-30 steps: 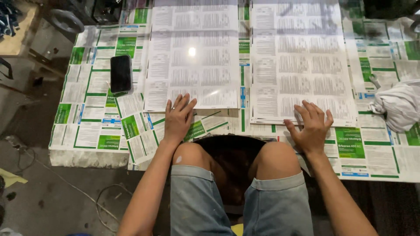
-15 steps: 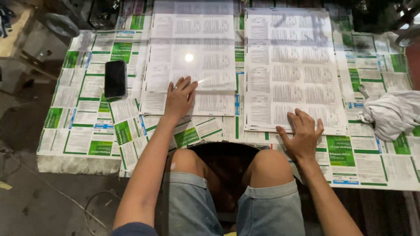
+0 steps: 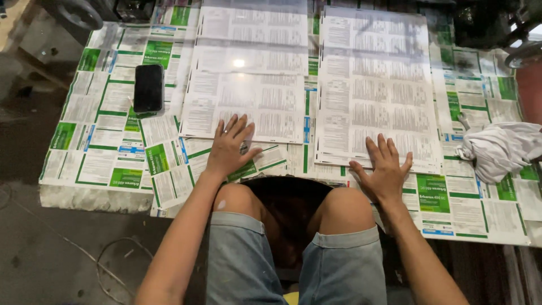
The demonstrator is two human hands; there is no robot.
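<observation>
Head view: left hand [image 3: 230,148] and right hand [image 3: 385,168], fingers spread flat, press two glossy printed sheets, left sheet [image 3: 248,85], right sheet [image 3: 375,85], on a paper-covered table [image 3: 113,152].

A low work table [image 3: 90,197] fills most of the frame, its top papered over with green and white printed leaflets. Its thick pale edge shows at the lower left. A bright spot of overhead light [image 3: 239,63] glares off the glossy surface near the upper middle. Below and to the left lies a dull grey concrete floor [image 3: 51,254], stained and dusty, with a thin cable [image 3: 107,265] curling across it at the lower left. In the upper left corner a wooden plank [image 3: 12,22] and dark machine parts [image 3: 84,11] stand beyond the table. More dark metal gear [image 3: 485,22] crowds the upper right corner, too shadowed to make out.
</observation>
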